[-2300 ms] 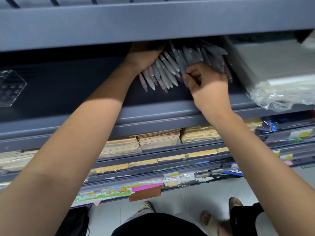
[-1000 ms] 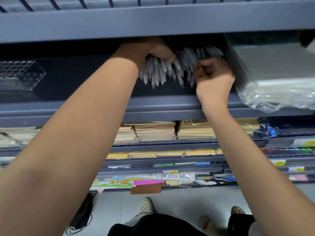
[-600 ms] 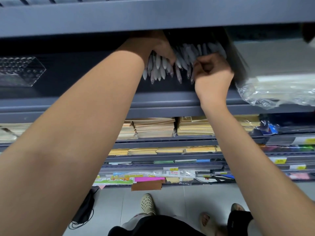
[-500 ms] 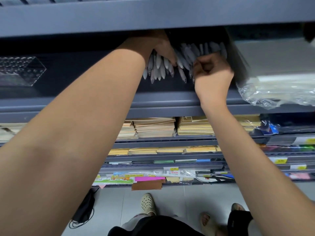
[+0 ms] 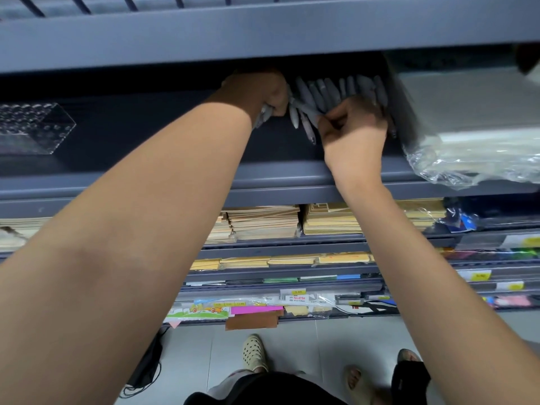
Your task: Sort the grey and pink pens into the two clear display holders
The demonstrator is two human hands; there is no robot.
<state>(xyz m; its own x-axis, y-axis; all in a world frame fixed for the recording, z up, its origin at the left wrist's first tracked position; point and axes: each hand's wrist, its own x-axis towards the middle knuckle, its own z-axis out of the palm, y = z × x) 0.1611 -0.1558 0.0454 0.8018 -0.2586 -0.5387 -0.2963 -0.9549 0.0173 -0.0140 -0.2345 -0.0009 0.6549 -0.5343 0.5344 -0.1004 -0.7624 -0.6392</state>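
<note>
Two hands gather pens (image 5: 327,92), left hand (image 5: 260,90) gripping a few, right hand (image 5: 355,128) pinching one; next, I judge, they go to the holder (image 5: 35,127).

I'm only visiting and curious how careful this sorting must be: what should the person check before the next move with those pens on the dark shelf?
1. Left hand has hold of pens: ok, fingers curl round part of the bunch of grey plastic pens.
2. Right hand has one pen singled out: cannot tell, its fingertips pinch into the bunch.
3. Pen colours known: cannot tell, blurred; one pinkish pen shows.
4. Clear plastic display holder reachable: ok, on the same dark grey shelf, far left, apart from both hands.
5. Second holder located: not ok, only one shows.
6. Plastic-wrapped stack clear of right hand: cannot tell, close beside it.
</note>
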